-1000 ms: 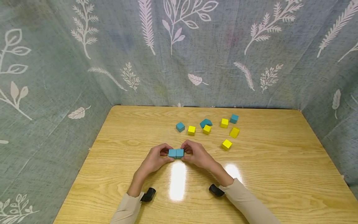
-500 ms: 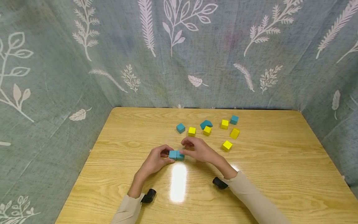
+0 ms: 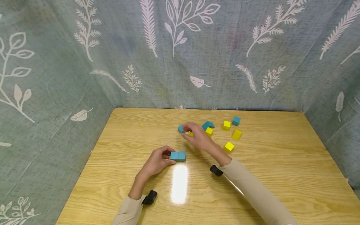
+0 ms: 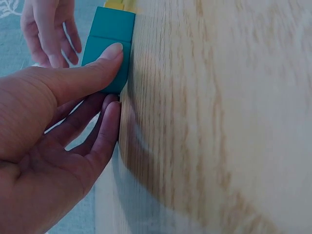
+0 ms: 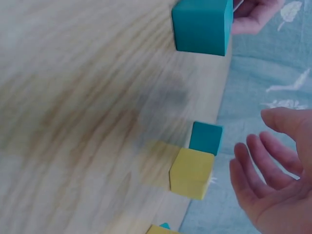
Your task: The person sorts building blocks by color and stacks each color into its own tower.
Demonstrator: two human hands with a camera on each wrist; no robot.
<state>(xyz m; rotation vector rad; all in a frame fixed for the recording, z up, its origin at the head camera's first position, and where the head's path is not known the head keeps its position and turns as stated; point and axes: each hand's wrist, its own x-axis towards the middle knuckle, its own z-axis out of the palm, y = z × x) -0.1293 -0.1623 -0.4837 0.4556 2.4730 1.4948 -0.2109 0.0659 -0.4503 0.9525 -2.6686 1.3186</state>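
Right hand [image 3: 197,136], thumb and fingers parted, is nearer: loose blue cube [image 3: 180,128] lies on desk [image 3: 267,147] just to its left. Left hand [image 3: 157,160], farther off, pinches left blue cube [image 3: 174,155], abutting right blue cube [image 3: 182,155].

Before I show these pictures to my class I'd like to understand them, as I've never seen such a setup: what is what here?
There is no machine, just a person's bare left hand and right hand. The wide picture comes from a camera worn on the head, looking forward and down; the two close ones come from cameras on the wrists, probably the black gadgets. On the table lie blocks, yellow and blue, with a patterned cloth hanging behind. The left hand holds a blue block that sits side by side with a second blue block. The right hand is near another blue block farther back, holding nothing.
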